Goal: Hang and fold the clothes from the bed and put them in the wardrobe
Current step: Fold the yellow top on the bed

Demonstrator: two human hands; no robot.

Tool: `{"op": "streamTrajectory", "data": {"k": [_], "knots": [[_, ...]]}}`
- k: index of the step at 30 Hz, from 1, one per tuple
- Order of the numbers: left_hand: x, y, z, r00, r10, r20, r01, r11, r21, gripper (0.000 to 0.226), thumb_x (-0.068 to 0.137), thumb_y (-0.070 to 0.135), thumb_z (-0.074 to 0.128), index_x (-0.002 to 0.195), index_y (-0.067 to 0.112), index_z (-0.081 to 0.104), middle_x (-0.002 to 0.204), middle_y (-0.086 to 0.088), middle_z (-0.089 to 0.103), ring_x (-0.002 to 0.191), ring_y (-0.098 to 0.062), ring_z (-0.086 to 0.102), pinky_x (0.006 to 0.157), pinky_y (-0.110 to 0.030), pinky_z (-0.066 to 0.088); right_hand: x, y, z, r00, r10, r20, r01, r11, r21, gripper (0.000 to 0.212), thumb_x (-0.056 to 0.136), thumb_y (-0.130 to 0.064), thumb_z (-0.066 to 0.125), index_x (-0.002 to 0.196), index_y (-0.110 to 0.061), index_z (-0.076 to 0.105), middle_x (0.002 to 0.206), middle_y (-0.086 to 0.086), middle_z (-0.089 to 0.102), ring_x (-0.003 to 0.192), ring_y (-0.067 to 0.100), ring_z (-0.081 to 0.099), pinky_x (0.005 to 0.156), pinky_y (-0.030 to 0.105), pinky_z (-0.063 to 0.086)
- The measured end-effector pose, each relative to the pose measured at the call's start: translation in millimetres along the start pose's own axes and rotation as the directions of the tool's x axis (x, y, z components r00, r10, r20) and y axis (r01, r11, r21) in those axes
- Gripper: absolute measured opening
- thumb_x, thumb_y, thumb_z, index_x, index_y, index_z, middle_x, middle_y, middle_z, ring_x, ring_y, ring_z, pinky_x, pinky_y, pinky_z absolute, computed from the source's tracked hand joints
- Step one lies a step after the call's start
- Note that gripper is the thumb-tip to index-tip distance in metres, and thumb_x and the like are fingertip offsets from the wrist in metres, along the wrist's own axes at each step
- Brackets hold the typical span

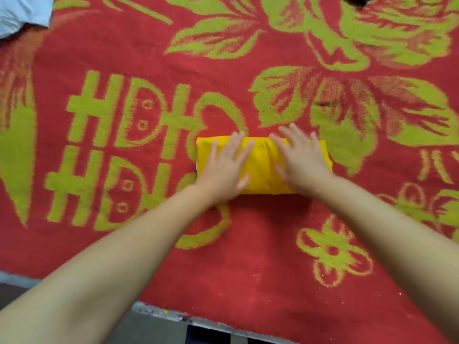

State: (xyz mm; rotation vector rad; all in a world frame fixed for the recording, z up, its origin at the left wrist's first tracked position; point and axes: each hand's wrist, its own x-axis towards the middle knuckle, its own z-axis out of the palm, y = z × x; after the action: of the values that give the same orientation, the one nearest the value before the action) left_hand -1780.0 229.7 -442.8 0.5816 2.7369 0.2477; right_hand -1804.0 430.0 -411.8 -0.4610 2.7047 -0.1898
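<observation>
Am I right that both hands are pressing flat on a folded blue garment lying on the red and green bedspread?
Not quite: the folded garment is yellow, not blue. The head view shows the left hand and right hand pressing flat on it, on the red and green bedspread.

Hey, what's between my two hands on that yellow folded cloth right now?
In the head view, only a bare, creased strip of the yellow folded cloth lies between the left hand and right hand.

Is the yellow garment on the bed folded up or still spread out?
Folded. The yellow garment is a compact rectangle on the red blanket, with both hands, left and right, pressing flat on it.
</observation>
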Motion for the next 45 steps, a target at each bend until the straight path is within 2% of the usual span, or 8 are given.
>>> {"op": "streamTrajectory", "data": {"k": [3,6,8,14,19,32,38,45], "knots": [[-19,16,35,0.981,-0.029,0.193,0.02,0.998,0.052,0.095,0.086,0.036,0.055,0.151,0.025,-0.014,0.157,-0.006,-0.024,0.146,-0.023,-0.019,0.115,-0.057,0.001,-18,-15,41,0.968,-0.016,0.251,0.05,0.991,-0.127,0.096,0.087,-0.043,0.057,0.15,-0.033,-0.016,0.158,0.005,-0.024,0.144,0.036,-0.02,0.11,0.066,0.002],[-21,10,50,0.978,-0.118,0.172,0.104,0.991,0.087,0.106,0.084,0.028,0.058,0.141,0.031,-0.031,0.15,-0.002,-0.035,0.145,-0.023,-0.023,0.114,-0.057,-0.002,-23,-3,64,0.975,0.045,0.216,-0.007,0.985,-0.173,0.104,0.09,-0.026,0.055,0.136,-0.038,-0.038,0.143,-0.002,-0.045,0.142,0.043,-0.022,0.109,0.067,0.0],[-16,4,52,0.981,-0.098,0.164,0.085,0.993,0.085,0.108,0.084,0.028,0.061,0.14,0.033,-0.031,0.152,-0.002,-0.033,0.145,-0.023,-0.021,0.114,-0.056,-0.002,-19,1,70,0.984,0.055,0.168,-0.023,0.983,-0.183,0.1,0.093,-0.018,0.049,0.133,-0.038,-0.041,0.141,-0.004,-0.047,0.142,0.045,-0.02,0.11,0.067,0.001],[3,-6,31,0.977,-0.084,0.196,0.063,0.992,0.11,0.085,0.091,0.002,0.045,0.152,0.03,-0.007,0.16,-0.002,-0.016,0.147,-0.018,-0.011,0.114,-0.054,0.011,0,1,50,0.972,0.073,0.225,-0.035,0.985,-0.169,0.079,0.097,-0.013,0.043,0.149,-0.04,-0.01,0.161,-0.004,-0.013,0.145,0.043,0.003,0.111,0.062,0.02],[21,-9,-30,0.967,-0.106,0.231,0.111,0.994,-0.009,0.072,0.094,-0.001,0.038,0.153,0.031,0.011,0.161,0.0,0.009,0.147,-0.022,0.01,0.109,-0.048,0.033,14,-4,-13,0.968,0.109,0.225,-0.078,0.987,-0.143,0.068,0.098,-0.008,0.042,0.151,-0.036,0.009,0.16,0.0,0.013,0.142,0.04,0.023,0.106,0.053,0.033],[-27,27,-243,0.997,-0.053,-0.061,0.059,0.994,0.095,0.072,0.093,-0.001,0.039,0.152,0.03,0.013,0.159,-0.002,0.018,0.145,-0.025,0.018,0.109,-0.049,0.032,-57,-57,-229,0.99,0.135,-0.039,-0.141,0.963,-0.231,0.07,0.095,-0.006,0.047,0.151,-0.033,0.014,0.156,0.003,0.021,0.141,0.041,0.023,0.105,0.059,0.031],[-59,44,-311,0.986,0.017,-0.164,0.006,0.99,0.14,0.071,0.092,-0.002,0.037,0.153,0.029,0.014,0.158,-0.002,0.02,0.145,-0.024,0.019,0.104,-0.045,0.038,-100,-82,-285,0.972,0.157,-0.173,-0.197,0.95,-0.243,0.072,0.094,-0.001,0.047,0.15,-0.032,0.016,0.154,0.003,0.025,0.14,0.04,0.025,0.106,0.06,0.029],[-97,66,-344,0.982,-0.014,-0.191,0.048,0.983,0.176,0.071,0.092,-0.003,0.036,0.153,0.027,0.014,0.157,-0.004,0.022,0.144,-0.023,0.021,0.098,-0.044,0.044,-131,-94,-317,0.978,0.088,-0.189,-0.144,0.941,-0.306,0.071,0.096,-0.002,0.044,0.151,-0.033,0.012,0.153,0.002,0.025,0.141,0.037,0.025,0.107,0.06,0.027]]}}
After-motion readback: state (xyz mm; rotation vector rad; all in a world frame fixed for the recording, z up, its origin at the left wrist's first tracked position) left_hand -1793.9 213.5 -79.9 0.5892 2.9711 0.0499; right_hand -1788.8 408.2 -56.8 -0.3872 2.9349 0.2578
